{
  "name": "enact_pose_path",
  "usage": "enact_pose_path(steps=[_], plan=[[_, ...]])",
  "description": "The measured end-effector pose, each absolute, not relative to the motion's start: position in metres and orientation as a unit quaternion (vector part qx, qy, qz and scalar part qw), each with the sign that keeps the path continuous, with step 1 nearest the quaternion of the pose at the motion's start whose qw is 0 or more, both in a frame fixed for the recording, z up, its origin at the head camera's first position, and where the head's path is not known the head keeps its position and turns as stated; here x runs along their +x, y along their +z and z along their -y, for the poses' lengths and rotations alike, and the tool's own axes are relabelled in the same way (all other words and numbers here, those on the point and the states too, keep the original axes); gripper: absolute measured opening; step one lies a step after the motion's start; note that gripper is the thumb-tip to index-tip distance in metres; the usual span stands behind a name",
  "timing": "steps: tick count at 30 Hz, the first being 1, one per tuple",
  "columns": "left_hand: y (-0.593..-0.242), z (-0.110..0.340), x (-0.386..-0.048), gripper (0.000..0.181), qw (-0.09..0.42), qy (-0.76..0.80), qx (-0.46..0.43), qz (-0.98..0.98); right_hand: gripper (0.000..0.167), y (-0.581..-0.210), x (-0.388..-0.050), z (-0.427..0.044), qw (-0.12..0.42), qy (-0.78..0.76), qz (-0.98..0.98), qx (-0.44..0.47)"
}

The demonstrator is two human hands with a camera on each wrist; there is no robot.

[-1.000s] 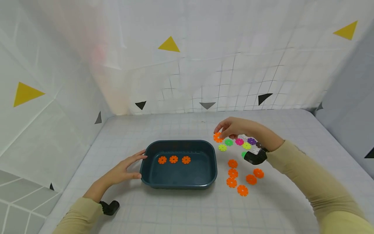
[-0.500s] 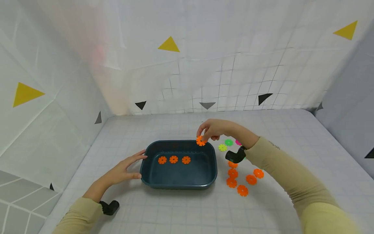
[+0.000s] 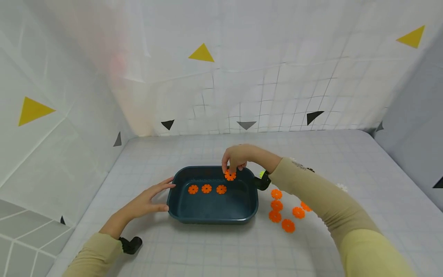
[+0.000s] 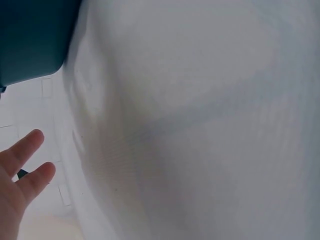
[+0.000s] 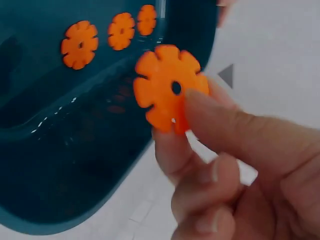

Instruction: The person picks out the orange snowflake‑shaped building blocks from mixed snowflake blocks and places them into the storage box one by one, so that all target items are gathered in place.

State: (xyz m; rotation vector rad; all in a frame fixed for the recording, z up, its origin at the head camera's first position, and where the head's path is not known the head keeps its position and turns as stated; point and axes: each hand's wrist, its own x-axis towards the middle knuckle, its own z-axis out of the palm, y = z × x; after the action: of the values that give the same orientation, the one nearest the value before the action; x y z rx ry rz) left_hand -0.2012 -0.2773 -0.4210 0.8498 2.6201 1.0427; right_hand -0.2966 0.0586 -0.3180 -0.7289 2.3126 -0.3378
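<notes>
Between thumb and fingers my right hand (image 3: 238,157) pinches an orange notched disc (image 5: 167,85) with a small hole in its middle. That hand hangs over the back right part of a dark teal tray (image 3: 211,221). Inside the tray, three more orange discs lie in a row, the nearest to my right hand being the rightmost disc (image 3: 221,189). My left hand (image 3: 147,200) is at the tray's left side with its fingers spread, fingertips at the rim; the left wrist view shows two extended fingers (image 4: 37,180) below the tray's corner.
Right of the tray several orange discs (image 3: 277,205) lie on the white gridded table (image 3: 207,250). A yellow-green disc (image 3: 262,174) and a white one (image 3: 342,187) show partly beside my right sleeve. White walls with yellow and dark triangles stand around the table.
My right hand has carried the orange disc leftward from above the coloured discs, across the tray's rim and down over its inside. The left hand stays at the tray's left side.
</notes>
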Motion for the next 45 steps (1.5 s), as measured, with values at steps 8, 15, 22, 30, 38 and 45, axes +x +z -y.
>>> enact_pose_path(steps=[8, 15, 22, 30, 38, 45], plan=[[-0.422, 0.278, -0.201, 0.062, 0.095, 0.353, 0.291, -0.884, 0.021, -0.323, -0.296, -0.041, 0.370, -0.014, -0.859, -0.354], [-0.419, 0.275, -0.201, 0.062, 0.096, 0.357, 0.288, -0.883, 0.028, -0.328, -0.294, -0.033, 0.380, 0.055, -0.850, -0.361], [-0.420, 0.275, -0.202, 0.062, 0.094, 0.360, 0.293, -0.880, 0.034, -0.340, -0.288, -0.025, 0.384, 0.142, -0.840, -0.356], [-0.420, 0.276, -0.202, 0.062, 0.092, 0.359, 0.296, -0.881, 0.030, -0.351, -0.290, -0.021, 0.392, 0.178, -0.829, -0.358], [-0.418, 0.274, -0.201, 0.063, 0.097, 0.361, 0.293, -0.880, 0.026, -0.361, -0.290, -0.020, 0.389, 0.194, -0.830, -0.349], [-0.419, 0.275, -0.200, 0.063, 0.098, 0.361, 0.288, -0.882, 0.028, -0.365, -0.290, -0.016, 0.382, 0.197, -0.834, -0.346]])
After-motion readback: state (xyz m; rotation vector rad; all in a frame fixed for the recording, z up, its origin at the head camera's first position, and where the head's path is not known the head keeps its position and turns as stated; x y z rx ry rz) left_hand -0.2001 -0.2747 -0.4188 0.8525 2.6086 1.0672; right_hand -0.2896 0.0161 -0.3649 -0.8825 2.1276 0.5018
